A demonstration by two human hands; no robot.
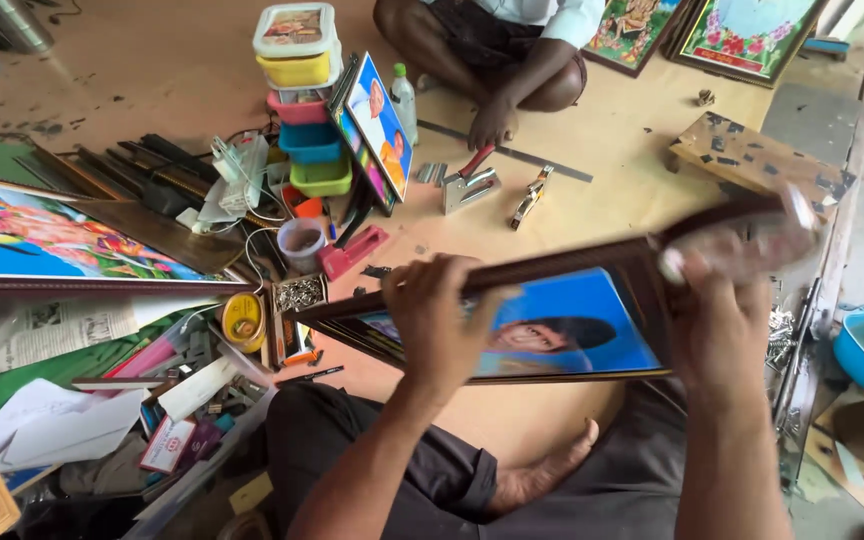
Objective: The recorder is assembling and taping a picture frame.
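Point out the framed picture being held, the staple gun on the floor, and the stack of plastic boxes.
framed picture [592,320], head view, on its blue print area.
staple gun [470,186], head view, on its metal body.
stack of plastic boxes [298,68], head view, on the yellow box.

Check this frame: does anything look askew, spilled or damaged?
The framed portrait is held tilted by the left hand and right hand, the latter blurred. The stack of plastic boxes leans slightly. Tools and papers clutter the floor. No damage is visible.
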